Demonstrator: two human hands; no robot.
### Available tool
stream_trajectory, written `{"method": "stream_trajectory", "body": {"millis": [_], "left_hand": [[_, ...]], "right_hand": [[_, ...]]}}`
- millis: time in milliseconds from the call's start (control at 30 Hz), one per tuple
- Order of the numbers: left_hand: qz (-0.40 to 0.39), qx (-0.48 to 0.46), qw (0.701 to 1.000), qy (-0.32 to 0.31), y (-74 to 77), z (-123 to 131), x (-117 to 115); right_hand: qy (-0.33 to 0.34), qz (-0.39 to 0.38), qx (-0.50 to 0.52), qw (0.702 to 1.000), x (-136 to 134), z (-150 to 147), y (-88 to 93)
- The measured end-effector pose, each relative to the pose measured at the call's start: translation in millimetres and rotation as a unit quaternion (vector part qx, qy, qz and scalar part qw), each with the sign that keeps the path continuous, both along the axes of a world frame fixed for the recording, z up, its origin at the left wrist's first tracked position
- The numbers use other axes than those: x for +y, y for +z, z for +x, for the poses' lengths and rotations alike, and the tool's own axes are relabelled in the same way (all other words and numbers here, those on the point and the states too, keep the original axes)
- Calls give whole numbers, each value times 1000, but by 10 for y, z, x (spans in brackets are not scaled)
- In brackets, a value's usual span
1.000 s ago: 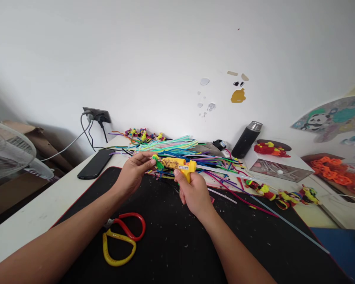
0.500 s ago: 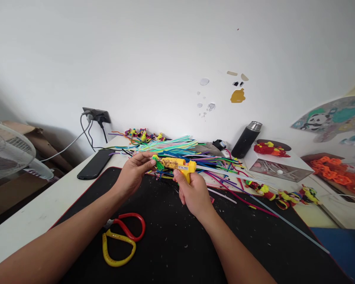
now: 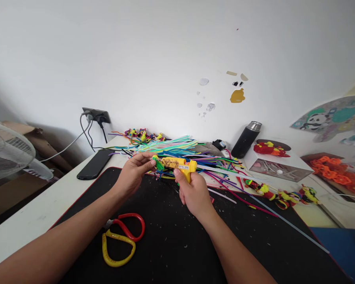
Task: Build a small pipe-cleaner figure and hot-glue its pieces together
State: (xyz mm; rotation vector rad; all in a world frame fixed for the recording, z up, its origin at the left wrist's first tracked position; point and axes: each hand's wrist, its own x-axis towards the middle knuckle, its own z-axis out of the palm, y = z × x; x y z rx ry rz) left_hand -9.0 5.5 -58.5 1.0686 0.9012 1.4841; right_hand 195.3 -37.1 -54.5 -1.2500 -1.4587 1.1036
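My right hand (image 3: 193,193) is wrapped round the handle of a yellow glue gun (image 3: 179,164), whose nozzle points left. My left hand (image 3: 133,173) pinches a small green and yellow pipe-cleaner piece (image 3: 157,163) right at the nozzle tip. Both hands hover over the far part of a black mat (image 3: 177,244). Behind them lies a heap of coloured pipe cleaners (image 3: 177,150).
Red and yellow scissors (image 3: 122,238) lie on the mat near my left forearm. A black phone (image 3: 95,163) sits at the left, a dark flask (image 3: 246,140) at the back, small pipe-cleaner figures (image 3: 284,195) and boxes at the right, a fan (image 3: 8,152) far left.
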Motion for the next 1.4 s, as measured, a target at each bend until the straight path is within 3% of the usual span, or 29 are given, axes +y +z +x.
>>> {"method": "stream_trajectory", "body": {"millis": [500, 1400], "left_hand": [[-4, 2, 1000, -15, -36, -16, -9], [20, -29, 999, 12, 3, -70, 47]], "right_hand": [[-3, 4, -2, 1000, -18, -10, 17], [-14, 18, -64, 998, 5, 19, 0]]}}
